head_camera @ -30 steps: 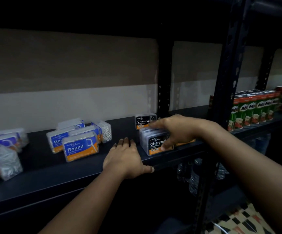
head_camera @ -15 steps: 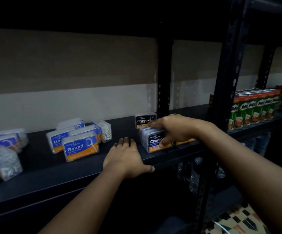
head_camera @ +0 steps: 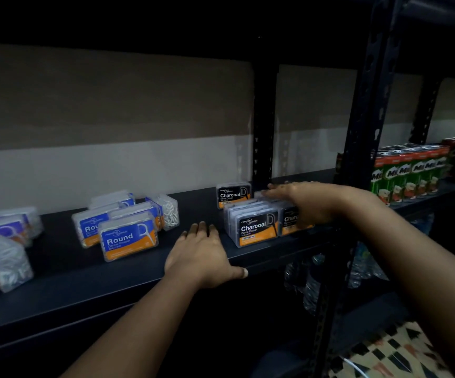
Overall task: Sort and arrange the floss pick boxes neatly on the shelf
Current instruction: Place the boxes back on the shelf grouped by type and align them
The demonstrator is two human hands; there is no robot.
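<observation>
Black "Charcoal" floss pick boxes stand in a front row (head_camera: 256,226) on the dark shelf (head_camera: 84,282), with a second row (head_camera: 290,222) to its right and a single box (head_camera: 233,195) behind. My right hand (head_camera: 302,203) lies over the right-hand row with fingers stretched out flat, pointing left. My left hand (head_camera: 201,255) rests flat on the shelf's front edge, thumb over the lip. Blue "Round" boxes (head_camera: 128,236) cluster to the left; more blue boxes (head_camera: 2,241) lie jumbled at far left.
A black upright post (head_camera: 362,132) divides this bay from the one on the right, where green drink cartons (head_camera: 409,170) stand in rows. A rear post (head_camera: 264,118) stands behind the charcoal boxes. Bottles (head_camera: 310,279) show below the shelf.
My right hand has let go of the front charcoal row and shifted right, its fingers now straightened over the neighbouring row. The left hand has stayed put.
</observation>
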